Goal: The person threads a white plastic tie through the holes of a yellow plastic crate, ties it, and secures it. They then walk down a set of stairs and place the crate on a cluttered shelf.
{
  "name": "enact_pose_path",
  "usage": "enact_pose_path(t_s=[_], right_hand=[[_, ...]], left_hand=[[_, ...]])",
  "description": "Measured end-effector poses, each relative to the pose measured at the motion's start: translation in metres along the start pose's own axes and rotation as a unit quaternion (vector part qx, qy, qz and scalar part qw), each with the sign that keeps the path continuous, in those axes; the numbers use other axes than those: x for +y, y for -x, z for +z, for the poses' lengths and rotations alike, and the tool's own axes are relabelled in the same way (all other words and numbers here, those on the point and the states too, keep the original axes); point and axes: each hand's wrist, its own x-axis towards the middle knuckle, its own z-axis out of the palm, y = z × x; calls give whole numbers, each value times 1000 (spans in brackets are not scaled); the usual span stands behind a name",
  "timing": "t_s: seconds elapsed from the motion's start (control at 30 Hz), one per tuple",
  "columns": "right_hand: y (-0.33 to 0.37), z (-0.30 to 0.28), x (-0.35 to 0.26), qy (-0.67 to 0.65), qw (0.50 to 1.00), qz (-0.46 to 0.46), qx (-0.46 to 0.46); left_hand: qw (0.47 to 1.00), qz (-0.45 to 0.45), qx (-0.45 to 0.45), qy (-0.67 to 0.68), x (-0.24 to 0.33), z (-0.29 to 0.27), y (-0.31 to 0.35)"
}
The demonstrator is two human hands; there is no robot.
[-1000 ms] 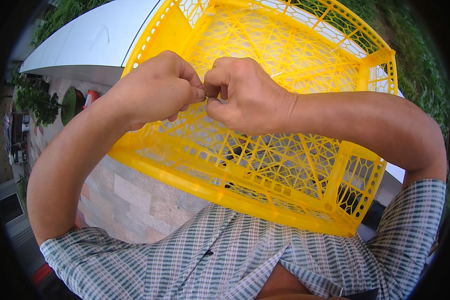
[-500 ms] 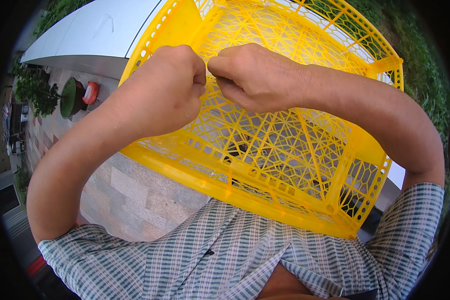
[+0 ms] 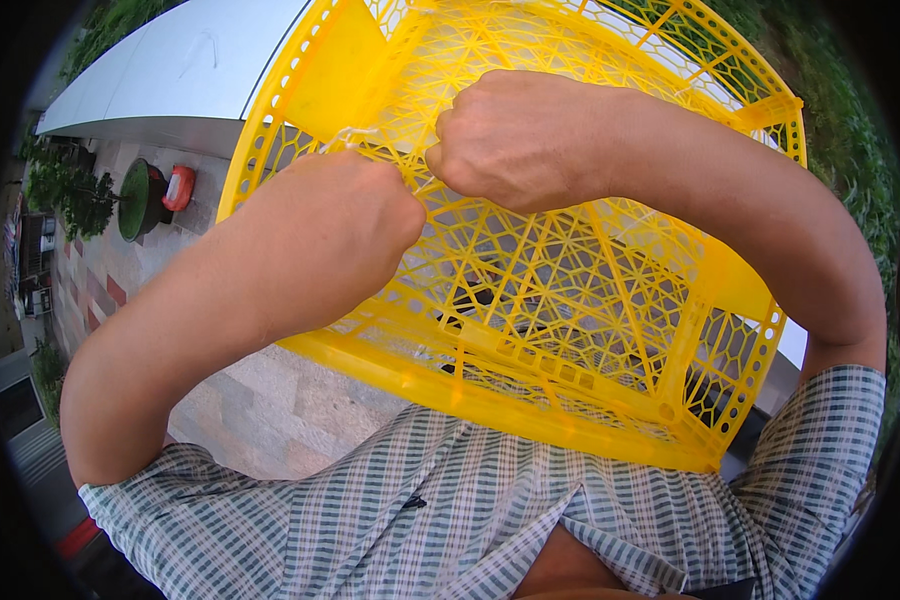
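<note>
My left hand (image 3: 355, 220) is a closed fist over the left part of a yellow plastic crate (image 3: 430, 385). Close by on the right, slightly higher, my right hand (image 3: 520, 140) is closed too, knuckles up. A thin whitish strand (image 3: 355, 134) pokes out above the left fist, and a short bit of it seems to run between the two fists. The fingertips of both hands are hidden. Openwork lattice forms the crate's floor and sides, and its near rim lies close to my checked shirt.
A white panel-like surface (image 3: 185, 65) extends behind the crate at the upper left. Beyond it stand a potted plant (image 3: 145, 200) and a red object (image 3: 179, 188) on paving (image 3: 270, 400). Green plants (image 3: 845, 190) grow along the right side.
My left hand has turned over, its knuckles now facing up, and the right hand has shifted slightly up and rolled inward. The whitish strand now shows above the left fist. The crate has barely moved.
</note>
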Motion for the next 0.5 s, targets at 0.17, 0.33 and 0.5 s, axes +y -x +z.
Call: enact_pose_path(t_s=[0.17,0.33,0.5], right_hand=[[4,11,2,-222,964,35,140],[1,23,-16,-429,877,122,178],[-4,30,-17,-487,822,207,208]], left_hand=[[999,-18,-31,4,-4,-5,7],[996,-4,50,79,-7,-7,13],[985,-12,77,154,0,-12,18]])
